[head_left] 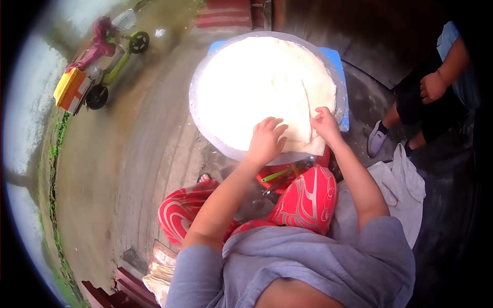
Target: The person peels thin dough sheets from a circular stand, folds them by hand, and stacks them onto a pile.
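Observation:
A stack of thin, pale dough sheets [246,87] lies on a large round translucent tray [205,134] in front of me, overexposed to white in places. The top sheet's edge runs down the stack's right side, and one corner hangs over the near rim. My left hand [266,142] hovers at or rests on the near part of the stack, fingers apart and slightly bent; contact is hard to tell. At that sheet edge, my right hand [325,124] has thumb and fingers pinched on the dough sheet.
A blue surface [338,66] shows under the tray. Below its near rim is a green-handled tool [275,175]. Another person [435,87] stands at right, beside a pale cloth [395,179]. Stacked sheets [160,272] sit at lower left; a scooter [110,72] stands farther off.

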{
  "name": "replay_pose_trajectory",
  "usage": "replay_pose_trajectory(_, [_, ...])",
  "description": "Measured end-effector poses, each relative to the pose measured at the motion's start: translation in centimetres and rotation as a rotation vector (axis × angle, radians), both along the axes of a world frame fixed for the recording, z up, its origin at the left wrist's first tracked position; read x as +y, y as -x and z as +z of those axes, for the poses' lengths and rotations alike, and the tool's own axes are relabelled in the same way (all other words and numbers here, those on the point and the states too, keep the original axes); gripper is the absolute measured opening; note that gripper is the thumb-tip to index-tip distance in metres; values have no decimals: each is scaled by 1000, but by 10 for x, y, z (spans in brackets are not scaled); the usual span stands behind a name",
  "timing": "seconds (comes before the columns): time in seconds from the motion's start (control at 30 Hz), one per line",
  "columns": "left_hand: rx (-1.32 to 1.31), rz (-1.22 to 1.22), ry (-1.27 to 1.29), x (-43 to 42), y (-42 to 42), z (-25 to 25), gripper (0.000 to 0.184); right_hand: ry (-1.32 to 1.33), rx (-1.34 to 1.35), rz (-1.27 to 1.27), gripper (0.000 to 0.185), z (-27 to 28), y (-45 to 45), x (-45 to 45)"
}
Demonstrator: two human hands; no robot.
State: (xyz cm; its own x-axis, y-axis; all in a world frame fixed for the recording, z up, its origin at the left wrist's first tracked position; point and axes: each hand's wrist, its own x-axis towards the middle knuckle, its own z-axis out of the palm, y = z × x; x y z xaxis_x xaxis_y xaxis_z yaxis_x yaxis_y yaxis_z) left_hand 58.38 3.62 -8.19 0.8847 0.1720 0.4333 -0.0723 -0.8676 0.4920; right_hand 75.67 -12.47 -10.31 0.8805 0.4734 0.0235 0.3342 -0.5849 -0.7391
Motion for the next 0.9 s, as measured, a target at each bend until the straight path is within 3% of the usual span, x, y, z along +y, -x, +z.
replay_pose_trajectory(0.13, [128, 74, -139, -18, -23, -13, 35, -38, 132, 126, 20, -7, 4, -4])
replay_pose_trajectory(0.2, [339, 12, -169, -14, -29, -19, 29, -46, 147, 157, 19, -7, 9, -5])
replay_pose_trajectory(0.27, [320, -3, -169, -5, -34, -27, 25, -45, 163, 151, 19, -14, 8, -9])
replay_pose_trajectory(0.3, [293, -8, -171, -1, -34, -31, 20, -190, 245, 149, 19, -24, 2, -9])
replay_pose_trajectory(0.33, [86, 23, -10, 3, -30, -26, 16, -337, 324, 147, 18, -28, 0, -8])
replay_pose_trajectory(0.4, [172, 135, 553, 18, -28, -24, 17, -277, 287, 146, 18, -31, -4, -7])
replay_pose_trajectory(0.5, [-109, 364, 1326, 45, -11, -21, 23, -188, 195, 154, 16, 2, 11, 1])
replay_pose_trajectory(0.57, [-456, 590, 1619, 59, 10, -15, 21, -49, -191, 199, 18, 16, 20, 10])
replay_pose_trajectory(0.67, [-569, 1016, 1792, 72, 38, -36, 19, -64, -327, 452, 20, 20, 29, 28])
replay_pose_trajectory(0.7, [-575, 1022, 1786, 76, 48, -52, 19, -76, -427, 611, 20, 21, 35, 35])
replay_pose_trajectory(0.77, [-393, 1086, 1906, 83, 64, -75, 13, -57, -446, 658, 19, 17, 43, 46])
replay_pose_trajectory(0.83, [-422, 1040, 1929, 83, 67, -72, 8, 125, -515, 772, 19, 4, 45, 53])
replay_pose_trajectory(0.9, [-321, 1083, 1852, 85, 68, -68, 9, 84, -542, 773, 16, 2, 43, 54])
